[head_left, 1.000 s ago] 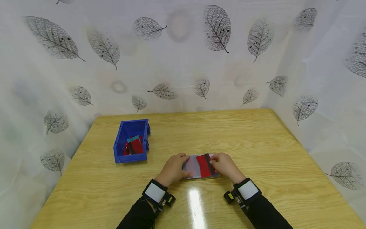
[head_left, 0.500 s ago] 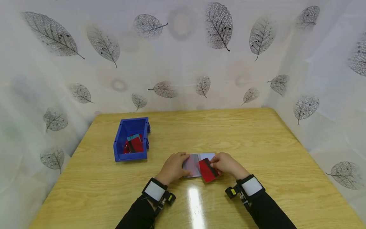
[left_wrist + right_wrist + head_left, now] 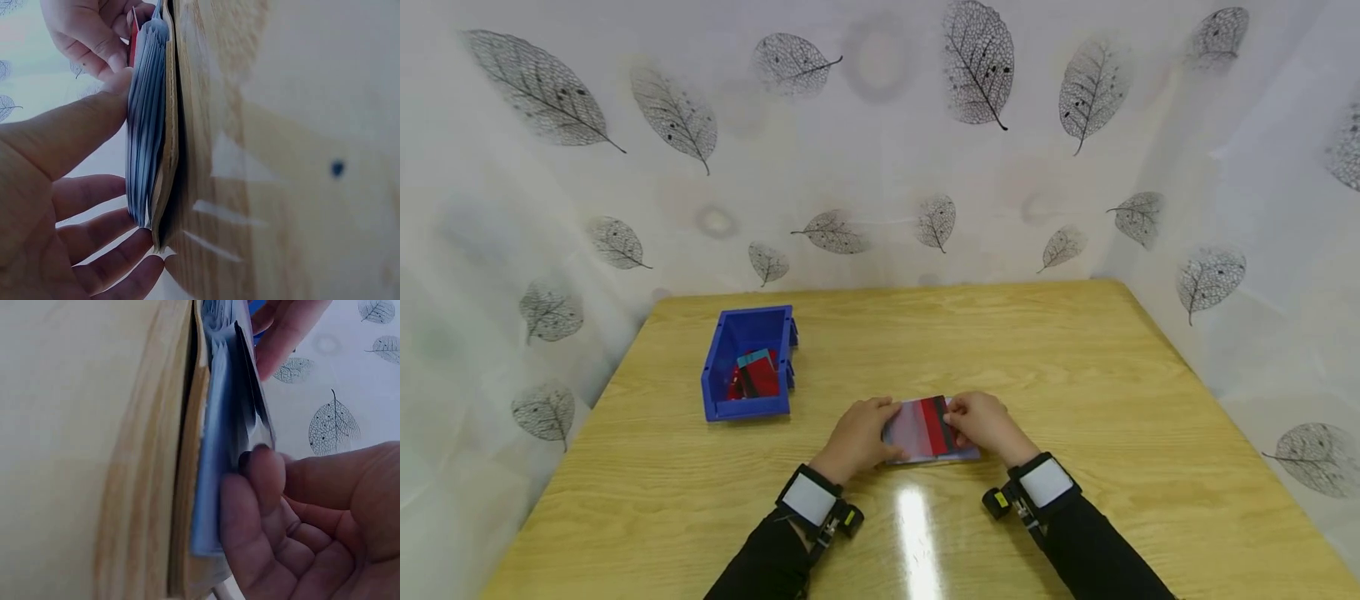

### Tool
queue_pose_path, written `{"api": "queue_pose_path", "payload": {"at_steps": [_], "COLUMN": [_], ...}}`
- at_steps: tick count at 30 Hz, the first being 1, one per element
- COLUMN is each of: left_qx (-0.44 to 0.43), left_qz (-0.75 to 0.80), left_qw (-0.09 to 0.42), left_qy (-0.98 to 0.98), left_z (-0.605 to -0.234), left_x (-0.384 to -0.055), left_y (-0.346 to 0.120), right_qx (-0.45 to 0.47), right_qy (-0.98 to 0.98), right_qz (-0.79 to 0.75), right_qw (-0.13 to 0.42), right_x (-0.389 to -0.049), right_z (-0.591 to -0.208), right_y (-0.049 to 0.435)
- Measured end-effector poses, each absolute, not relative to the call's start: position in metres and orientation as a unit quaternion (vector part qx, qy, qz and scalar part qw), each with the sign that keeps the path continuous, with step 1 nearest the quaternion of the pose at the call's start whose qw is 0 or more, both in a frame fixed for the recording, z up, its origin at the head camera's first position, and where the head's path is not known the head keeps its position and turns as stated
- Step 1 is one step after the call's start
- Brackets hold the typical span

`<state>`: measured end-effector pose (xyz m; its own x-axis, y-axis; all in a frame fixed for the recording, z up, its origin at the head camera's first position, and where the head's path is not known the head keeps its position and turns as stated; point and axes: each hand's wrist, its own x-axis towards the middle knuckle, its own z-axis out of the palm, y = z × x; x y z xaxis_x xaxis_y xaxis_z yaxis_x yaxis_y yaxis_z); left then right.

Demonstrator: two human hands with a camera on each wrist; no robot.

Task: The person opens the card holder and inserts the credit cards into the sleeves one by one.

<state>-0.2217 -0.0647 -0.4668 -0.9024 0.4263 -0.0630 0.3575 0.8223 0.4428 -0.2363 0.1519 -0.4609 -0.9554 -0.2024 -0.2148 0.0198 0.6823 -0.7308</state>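
Observation:
A card holder book (image 3: 910,433) with clear sleeves lies spread on the table, its tan cover (image 3: 170,119) underneath in the left wrist view. My left hand (image 3: 859,433) holds its left side, thumb on the sleeves and fingers along the edge. My right hand (image 3: 987,423) pinches a red card with a dark stripe (image 3: 932,427) by its right edge, between thumb and fingertips. The card's left part shows paler, under a clear sleeve. Seen from the right wrist, the card (image 3: 255,384) stands slightly raised off the sleeves.
A blue plastic bin (image 3: 747,408) stands at the back left, with several red cards (image 3: 763,380) and a light-blue one inside. The wooden table (image 3: 1112,400) reaches a leaf-patterned curtain (image 3: 880,167) at the back and sides.
The red card first came down toward me and tilted, then moved up and left, straightened, with its left part now under the sleeve. The left hand stays in place.

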Motion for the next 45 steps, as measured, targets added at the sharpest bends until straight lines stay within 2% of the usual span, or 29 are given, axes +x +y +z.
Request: {"api": "queue_pose_path", "payload": {"at_steps": [5, 16, 28, 35, 41, 45], "left_qx": [0.209, 0.218, 0.203, 0.206, 0.158, 0.129], "left_qz": [0.221, 0.218, 0.249, 0.249, 0.31, 0.377], "left_qw": [0.073, 0.052, 0.053, 0.073, 0.107, 0.131], "left_qy": [0.95, 0.95, 0.945, 0.943, 0.931, 0.908], "left_z": [-0.467, -0.467, -0.465, -0.465, -0.468, -0.467], "left_x": [-0.222, -0.221, -0.221, -0.224, -0.215, -0.211], "left_y": [-0.064, -0.062, -0.063, -0.064, -0.079, -0.087], "right_qx": [-0.058, -0.112, -0.137, -0.138, -0.077, -0.072], "right_qy": [0.911, 0.957, 0.967, 0.962, 0.982, 0.978], "right_qz": [-0.379, -0.236, -0.183, -0.215, -0.167, -0.181], "right_qw": [0.151, 0.126, 0.109, 0.098, 0.047, 0.079], "right_x": [-0.235, -0.229, -0.223, -0.228, -0.229, -0.226], "right_z": [-0.456, -0.443, -0.44, -0.444, -0.444, -0.447], "right_y": [0.14, 0.118, 0.096, 0.128, 0.17, 0.189]}}
